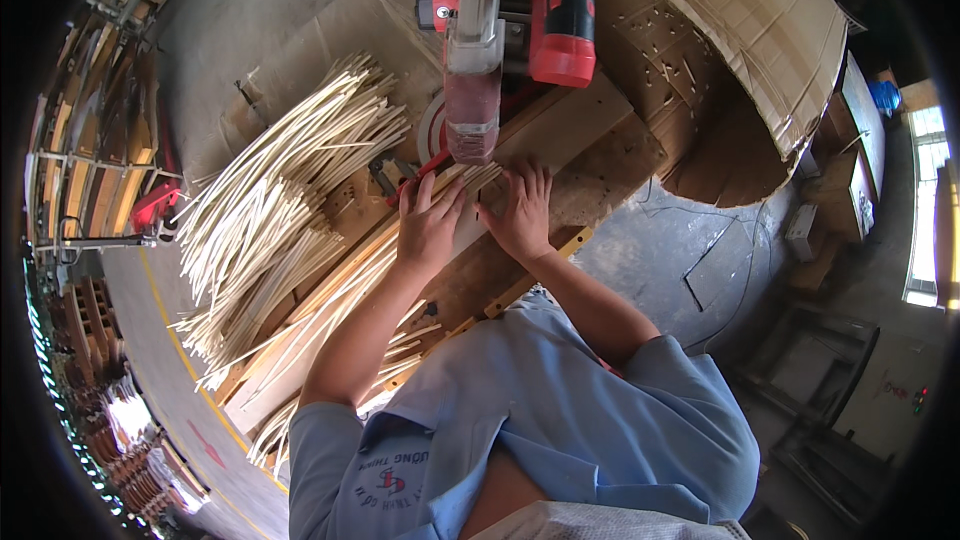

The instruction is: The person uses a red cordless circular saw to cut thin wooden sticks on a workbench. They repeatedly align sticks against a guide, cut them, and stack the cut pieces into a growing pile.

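A bundle of thin pale cane-like sticks (362, 275) runs from the lower left along a wooden board up to a red and black miter saw (473, 105). My left hand (430, 225) lies over the bundle just left of the saw head, its fingers pressed on the sticks. At the bundle's far end my right hand (522, 208) is flat with fingers spread, the thumb near the stick ends. The saw's clear guard hangs just above and beyond both hands; the blade's lower edge is hidden. The black and red handle (563, 20) rises at right.
A big loose pile of pale sticks (285, 195) lies left of the saw. A cut-open cardboard box (740, 50) with small offcuts stands at the far right. Stacked wooden parts (95, 165) fill a rack at the far left. Cables (735, 275) trail on the floor at right.
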Motion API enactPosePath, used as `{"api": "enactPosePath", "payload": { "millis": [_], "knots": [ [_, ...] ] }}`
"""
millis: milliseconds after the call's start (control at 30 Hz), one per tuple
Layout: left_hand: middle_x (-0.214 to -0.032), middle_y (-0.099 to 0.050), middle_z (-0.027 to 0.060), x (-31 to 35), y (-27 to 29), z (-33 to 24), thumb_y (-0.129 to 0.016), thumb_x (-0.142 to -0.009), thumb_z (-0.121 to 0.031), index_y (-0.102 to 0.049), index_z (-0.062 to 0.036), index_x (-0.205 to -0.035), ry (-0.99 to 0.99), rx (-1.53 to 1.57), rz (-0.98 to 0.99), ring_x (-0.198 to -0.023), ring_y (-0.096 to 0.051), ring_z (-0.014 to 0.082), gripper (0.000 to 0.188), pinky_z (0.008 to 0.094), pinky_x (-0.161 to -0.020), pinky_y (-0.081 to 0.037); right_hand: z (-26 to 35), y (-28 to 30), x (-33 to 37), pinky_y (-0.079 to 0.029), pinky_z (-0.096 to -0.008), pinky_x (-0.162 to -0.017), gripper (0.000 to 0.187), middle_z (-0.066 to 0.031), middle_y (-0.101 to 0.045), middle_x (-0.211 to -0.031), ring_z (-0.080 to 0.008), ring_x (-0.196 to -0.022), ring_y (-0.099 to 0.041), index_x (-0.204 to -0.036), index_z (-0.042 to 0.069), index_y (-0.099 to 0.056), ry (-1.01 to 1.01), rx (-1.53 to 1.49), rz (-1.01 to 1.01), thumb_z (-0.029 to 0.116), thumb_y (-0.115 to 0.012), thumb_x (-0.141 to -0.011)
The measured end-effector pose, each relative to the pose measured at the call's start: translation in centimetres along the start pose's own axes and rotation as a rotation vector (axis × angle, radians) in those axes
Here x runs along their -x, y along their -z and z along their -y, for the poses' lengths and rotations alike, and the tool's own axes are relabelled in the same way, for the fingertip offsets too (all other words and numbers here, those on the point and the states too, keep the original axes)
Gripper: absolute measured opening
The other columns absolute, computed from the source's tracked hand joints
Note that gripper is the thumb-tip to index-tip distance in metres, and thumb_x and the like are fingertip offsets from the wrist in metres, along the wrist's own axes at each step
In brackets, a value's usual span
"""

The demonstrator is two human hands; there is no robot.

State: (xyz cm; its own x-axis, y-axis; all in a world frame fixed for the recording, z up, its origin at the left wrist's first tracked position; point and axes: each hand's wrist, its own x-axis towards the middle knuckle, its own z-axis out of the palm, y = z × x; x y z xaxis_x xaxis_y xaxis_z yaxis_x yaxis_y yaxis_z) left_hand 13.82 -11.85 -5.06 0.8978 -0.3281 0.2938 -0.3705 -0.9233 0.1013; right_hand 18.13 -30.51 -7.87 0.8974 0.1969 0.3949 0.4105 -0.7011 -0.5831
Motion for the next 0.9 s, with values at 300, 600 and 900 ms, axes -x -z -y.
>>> {"api": "enactPosePath", "payload": {
  "millis": [300,600,900],
  "knots": [
    [-0.144,-0.062,0.0021,0.02,0.07,0.04,-0.065,-0.087,-0.01,-0.073,-0.0053,-0.12,0.006,0.009,-0.042,-0.133,-0.047,0.0381,0.035,0.0604,-0.111,-0.037,-0.23,-0.43,-0.01,-0.025,-0.0632,-0.12,0.074,-0.0195,-0.049,-0.14,-0.0446,-0.139,-0.039,-0.129,0.002,-0.053,0.015,-0.004,-0.02,0.03,-0.088,-0.071],
    [-0.145,-0.06,0.0019,0.25,-0.03,0.0,-0.061,-0.089,-0.011,-0.071,-0.0053,-0.126,0.014,0.011,-0.011,-0.135,-0.045,0.0381,0.039,0.0614,-0.113,-0.035,-0.14,-0.12,-0.03,-0.022,-0.0647,-0.12,0.065,-0.0152,-0.05,-0.144,-0.0444,-0.142,-0.036,-0.129,0.005,-0.055,0.028,0.001,0.042,0.033,-0.083,-0.078],
    [-0.142,-0.062,0.0022,0.05,0.33,-0.24,-0.068,-0.085,-0.009,-0.072,-0.0051,-0.121,0.015,-0.005,-0.042,-0.131,-0.046,0.0382,0.037,0.0595,-0.111,-0.037,-0.16,-0.2,0.08,-0.021,-0.065,-0.121,0.06,-0.0154,-0.049,-0.145,-0.0443,-0.144,-0.035,-0.128,0.006,-0.057,0.046,0.016,0.042,0.034,-0.082,-0.081]
  ]
}}
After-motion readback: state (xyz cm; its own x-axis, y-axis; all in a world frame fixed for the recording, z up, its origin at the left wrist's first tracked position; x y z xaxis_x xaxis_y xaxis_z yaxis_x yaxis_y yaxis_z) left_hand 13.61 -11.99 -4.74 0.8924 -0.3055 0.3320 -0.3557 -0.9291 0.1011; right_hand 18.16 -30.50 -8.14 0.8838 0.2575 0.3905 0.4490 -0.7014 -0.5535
